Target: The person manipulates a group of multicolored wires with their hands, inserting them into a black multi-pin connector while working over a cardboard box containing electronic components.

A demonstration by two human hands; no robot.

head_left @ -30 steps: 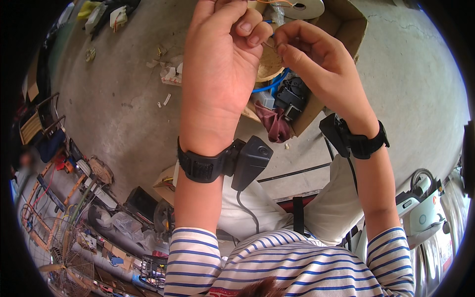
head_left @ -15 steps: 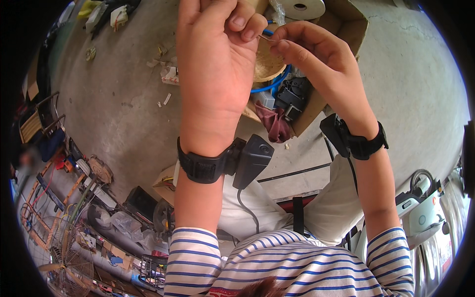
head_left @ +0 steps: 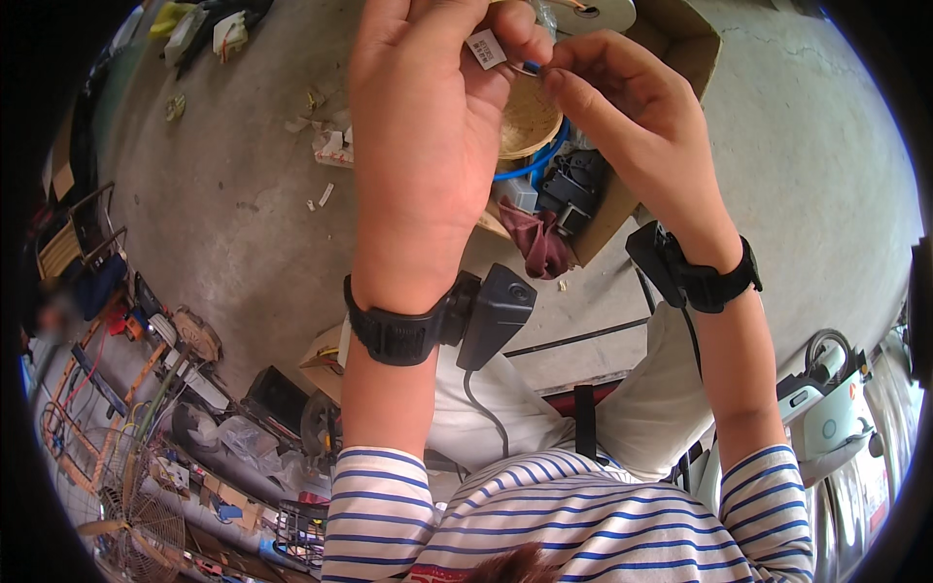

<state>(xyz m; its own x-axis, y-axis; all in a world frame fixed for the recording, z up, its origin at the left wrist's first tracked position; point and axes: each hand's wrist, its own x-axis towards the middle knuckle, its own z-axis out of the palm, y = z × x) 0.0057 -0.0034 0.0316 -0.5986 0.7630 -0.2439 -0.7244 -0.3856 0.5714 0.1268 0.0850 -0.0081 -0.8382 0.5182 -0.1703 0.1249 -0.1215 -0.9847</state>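
Both my hands are raised at the top of the head view, fingertips close together. My left hand (head_left: 423, 136), palm toward me, has its fingers curled around a small item with a white printed label (head_left: 485, 49); the rest of it is hidden in the fingers. A short thin wire (head_left: 530, 68), whitish with a blue part, bridges the gap between the hands. Thumb and forefinger of my right hand (head_left: 646, 112) are pinched on the wire's blue end. Beneath the hands lies a shallow woven basket (head_left: 530, 126), partly covered by them.
An open cardboard box (head_left: 698, 63) holds the basket, a white spool (head_left: 612, 15), a blue tube (head_left: 554, 154), black plastic parts (head_left: 571, 189) and a maroon cloth (head_left: 535, 238). A fan (head_left: 126, 515) and clutter stand at lower left; a white machine (head_left: 826, 423) stands at right.
The left fingers have shifted, bringing the white label into view. A blue part of the wire now shows at the right fingertips, and both hands have moved slightly.
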